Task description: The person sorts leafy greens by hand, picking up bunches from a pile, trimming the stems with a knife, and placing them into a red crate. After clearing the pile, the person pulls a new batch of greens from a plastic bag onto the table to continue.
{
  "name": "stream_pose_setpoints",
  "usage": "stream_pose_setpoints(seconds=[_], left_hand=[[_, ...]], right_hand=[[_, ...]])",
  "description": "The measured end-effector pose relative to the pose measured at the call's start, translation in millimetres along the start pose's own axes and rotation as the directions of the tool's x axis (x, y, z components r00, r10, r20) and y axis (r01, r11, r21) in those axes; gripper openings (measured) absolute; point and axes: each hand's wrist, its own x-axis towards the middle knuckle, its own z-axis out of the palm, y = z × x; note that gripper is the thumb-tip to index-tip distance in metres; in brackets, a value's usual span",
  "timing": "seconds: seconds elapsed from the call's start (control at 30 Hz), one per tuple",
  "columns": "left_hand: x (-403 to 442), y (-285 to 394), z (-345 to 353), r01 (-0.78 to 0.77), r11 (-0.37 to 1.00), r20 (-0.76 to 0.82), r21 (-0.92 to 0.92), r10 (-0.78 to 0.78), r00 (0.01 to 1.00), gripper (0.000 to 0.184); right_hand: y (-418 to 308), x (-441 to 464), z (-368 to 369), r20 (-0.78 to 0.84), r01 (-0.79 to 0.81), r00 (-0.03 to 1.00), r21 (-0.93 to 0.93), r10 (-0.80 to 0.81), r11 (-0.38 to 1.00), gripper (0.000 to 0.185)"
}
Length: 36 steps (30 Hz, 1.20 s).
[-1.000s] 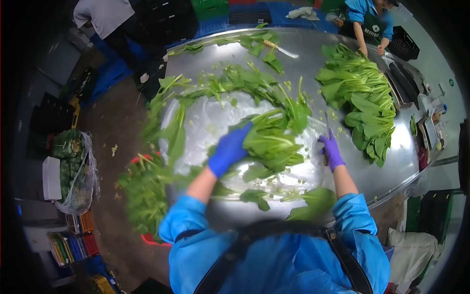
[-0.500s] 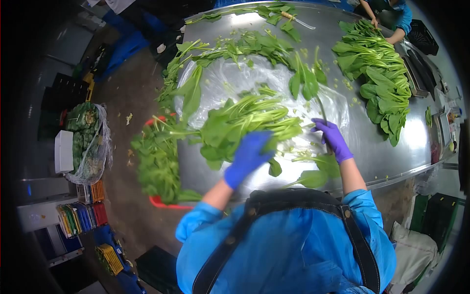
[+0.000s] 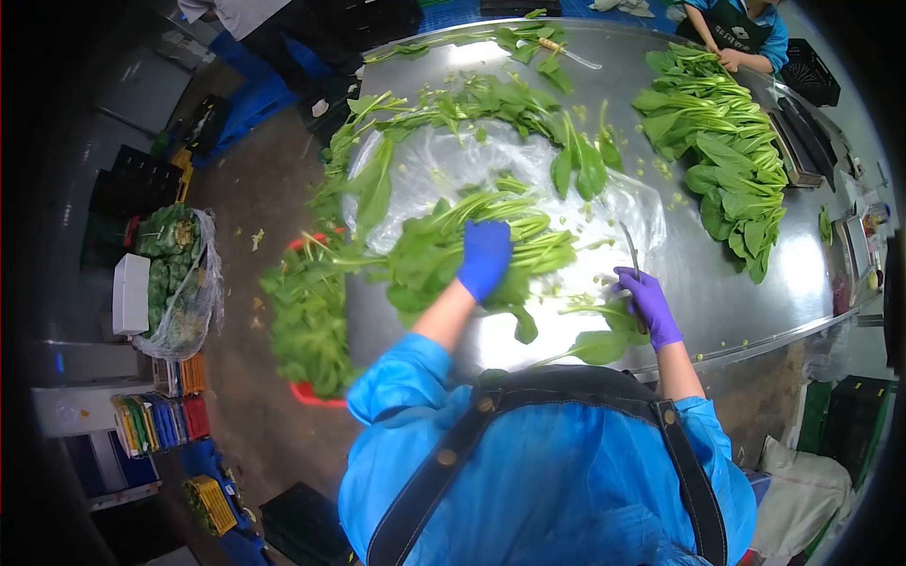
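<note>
My left hand point(image 3: 486, 259), in a blue glove, is closed on a bunch of leafy greens point(image 3: 425, 264) lying over the near part of the metal table. The stems point right and the leaves left. My right hand point(image 3: 649, 307), in a purple glove, grips a knife point(image 3: 630, 247) whose blade points up and away. Loose leaves point(image 3: 599, 346) lie just left of that hand. Beyond the bunch, a clear plastic sheet point(image 3: 519, 156) is spread on the table, with cut bits scattered beside it.
A long pile of greens point(image 3: 731, 160) lies at the right, by a co-worker's hands point(image 3: 727, 57). Another knife point(image 3: 576, 57) rests at the far edge. A red basket point(image 3: 316, 391) heaped with leaves stands left of the metal table point(image 3: 755, 311). Another person point(image 3: 250, 14) stands far left.
The bunch has moved left and toward me from its place a second ago. My left hand has shifted onto its stems. My right hand still has the knife, its blade now clearer.
</note>
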Motion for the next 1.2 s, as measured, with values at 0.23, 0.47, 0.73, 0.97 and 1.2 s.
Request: stream_pose_setpoints(seconds=[0.23, 0.47, 0.73, 0.97, 1.2], left_hand=[[-57, -70, -93, 0.157, 0.740, -0.150, -0.654, -0.330, 0.932, 0.027], [-123, -129, -196, -0.216, 0.204, -0.295, -0.955, -0.724, 0.623, 0.026], [-132, -169, -198, -0.321, -0.085, -0.093, -0.943, -0.861, 0.499, 0.015], [-138, -205, -186, 0.049, 0.676, -0.638, -0.735, -0.715, 0.287, 0.027], [-149, -189, -219, -0.324, 0.154, -0.293, -0.933, -0.848, 0.441, 0.022]], right_hand=[[-5, -8, 3, 0.056, 0.029, 0.998, 0.008, -0.029, 1.000, 0.038], [-12, -3, 22, 0.103, 0.035, 0.994, -0.025, -0.032, 0.999, 0.035], [-23, -3, 32, 0.142, 0.072, 0.988, -0.024, -0.068, 0.997, 0.034], [-10, -3, 25, 0.103, 0.037, 0.994, -0.003, -0.036, 0.999, 0.030], [-14, -6, 29, 0.115, 0.059, 0.992, 0.015, -0.060, 0.998, 0.030]])
